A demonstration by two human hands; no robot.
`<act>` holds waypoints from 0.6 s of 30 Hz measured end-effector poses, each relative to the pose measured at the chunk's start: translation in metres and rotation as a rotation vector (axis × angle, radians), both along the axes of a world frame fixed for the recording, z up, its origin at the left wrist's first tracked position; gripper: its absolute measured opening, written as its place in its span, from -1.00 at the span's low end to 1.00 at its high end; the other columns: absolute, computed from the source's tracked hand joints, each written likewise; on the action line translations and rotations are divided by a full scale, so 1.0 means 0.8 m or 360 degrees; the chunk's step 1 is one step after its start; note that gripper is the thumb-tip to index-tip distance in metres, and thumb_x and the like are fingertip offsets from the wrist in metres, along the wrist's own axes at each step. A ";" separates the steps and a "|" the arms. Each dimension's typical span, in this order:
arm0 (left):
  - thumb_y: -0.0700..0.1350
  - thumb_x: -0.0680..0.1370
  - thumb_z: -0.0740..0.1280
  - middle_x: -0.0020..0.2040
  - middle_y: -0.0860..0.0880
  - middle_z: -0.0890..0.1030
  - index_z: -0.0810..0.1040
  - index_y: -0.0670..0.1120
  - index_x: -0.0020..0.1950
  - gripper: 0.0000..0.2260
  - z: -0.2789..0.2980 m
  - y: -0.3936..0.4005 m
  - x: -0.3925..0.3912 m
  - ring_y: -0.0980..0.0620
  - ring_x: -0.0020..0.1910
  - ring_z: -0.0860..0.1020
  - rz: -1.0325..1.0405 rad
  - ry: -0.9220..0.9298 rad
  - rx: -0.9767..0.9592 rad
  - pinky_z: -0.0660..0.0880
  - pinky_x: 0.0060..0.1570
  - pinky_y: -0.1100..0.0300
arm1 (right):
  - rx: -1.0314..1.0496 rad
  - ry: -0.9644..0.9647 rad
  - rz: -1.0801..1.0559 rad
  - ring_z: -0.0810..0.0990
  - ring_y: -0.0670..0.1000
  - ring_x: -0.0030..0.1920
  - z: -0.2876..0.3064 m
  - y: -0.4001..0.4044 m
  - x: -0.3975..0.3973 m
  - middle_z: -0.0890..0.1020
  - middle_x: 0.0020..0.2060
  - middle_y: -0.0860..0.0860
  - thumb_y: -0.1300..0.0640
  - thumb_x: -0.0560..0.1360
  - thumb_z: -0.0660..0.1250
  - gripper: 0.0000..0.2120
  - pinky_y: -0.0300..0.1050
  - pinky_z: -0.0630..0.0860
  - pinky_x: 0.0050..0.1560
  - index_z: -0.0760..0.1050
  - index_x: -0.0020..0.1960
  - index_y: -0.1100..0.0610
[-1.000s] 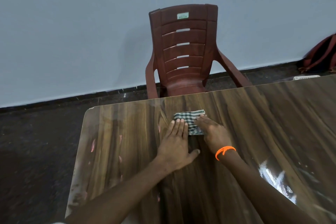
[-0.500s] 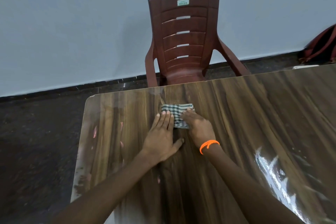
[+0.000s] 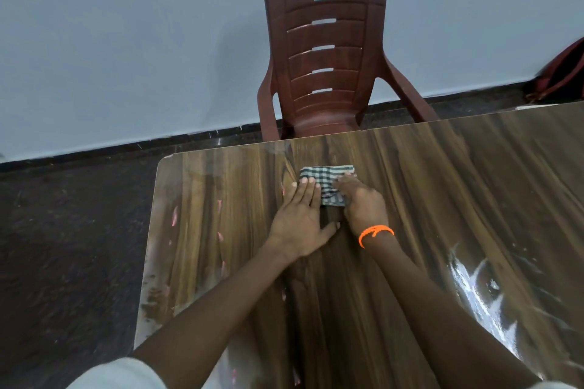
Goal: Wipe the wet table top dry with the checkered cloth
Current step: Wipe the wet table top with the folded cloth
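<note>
A folded green-and-white checkered cloth [image 3: 327, 180] lies flat on the dark wood-grain table top [image 3: 458, 193], close to its far edge. My left hand [image 3: 301, 218] rests palm down with straight fingers, its fingertips on the cloth's left part. My right hand [image 3: 363, 204], with an orange band at the wrist, presses down on the cloth's right part, fingers bent over it. Both hands hide the near half of the cloth. A shiny wet patch [image 3: 474, 290] glints on the table at the right.
A maroon plastic chair [image 3: 325, 63] stands just beyond the table's far edge, against a pale wall. The table's left edge [image 3: 148, 262] is worn and drops to a dark floor. A reddish bag [image 3: 562, 73] lies on the floor at the far right.
Both hands and the cloth have slid a little to the left along the table's far edge. The view has tipped, and the chair sits higher in the frame.
</note>
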State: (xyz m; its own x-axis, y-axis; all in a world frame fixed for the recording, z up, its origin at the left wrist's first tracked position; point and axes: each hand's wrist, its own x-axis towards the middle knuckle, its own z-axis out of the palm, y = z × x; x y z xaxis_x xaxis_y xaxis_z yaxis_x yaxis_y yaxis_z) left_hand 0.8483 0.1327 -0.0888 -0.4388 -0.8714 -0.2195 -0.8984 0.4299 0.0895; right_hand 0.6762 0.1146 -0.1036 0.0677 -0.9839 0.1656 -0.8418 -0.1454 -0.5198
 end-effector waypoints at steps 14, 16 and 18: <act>0.35 0.61 -0.06 0.62 -0.28 0.05 0.01 -0.29 0.61 -0.17 0.004 0.144 -0.041 -0.17 0.63 -0.07 -0.0161 0.0128 0.0065 -0.11 0.58 -0.11 | -0.0052 -0.0041 -0.0100 0.49 -0.04 0.29 -0.007 0.149 -0.059 0.61 0.18 0.00 0.50 0.32 0.36 -0.52 -0.12 0.45 0.24 0.63 0.12 0.09; 0.36 0.59 -0.12 0.62 -0.25 0.08 0.04 -0.28 0.61 -0.16 0.003 0.116 -0.041 -0.14 0.63 -0.04 -0.0162 0.0089 0.0038 -0.12 0.58 -0.09 | -0.0074 -0.0080 -0.0187 0.52 0.00 0.26 -0.007 0.125 -0.052 0.63 0.14 0.03 0.51 0.33 0.34 -0.56 -0.19 0.39 0.27 0.64 0.09 0.12; 0.38 0.56 -0.22 0.63 -0.21 0.07 0.05 -0.25 0.62 -0.14 0.004 0.095 -0.028 -0.09 0.63 -0.05 -0.0144 0.0084 0.0048 -0.15 0.58 -0.05 | -0.0059 -0.0130 -0.0181 0.53 0.03 0.25 -0.009 0.108 -0.039 0.63 0.13 0.07 0.52 0.32 0.31 -0.56 -0.23 0.33 0.31 0.64 0.08 0.16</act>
State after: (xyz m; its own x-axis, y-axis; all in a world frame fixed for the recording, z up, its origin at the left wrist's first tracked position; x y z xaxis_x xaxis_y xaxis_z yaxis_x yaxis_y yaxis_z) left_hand 0.8259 0.2086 -0.0859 -0.5269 -0.8212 -0.2192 -0.8499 0.5052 0.1499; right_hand 0.6454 0.2013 -0.1109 -0.0592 -0.9776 0.2021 -0.8090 -0.0716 -0.5834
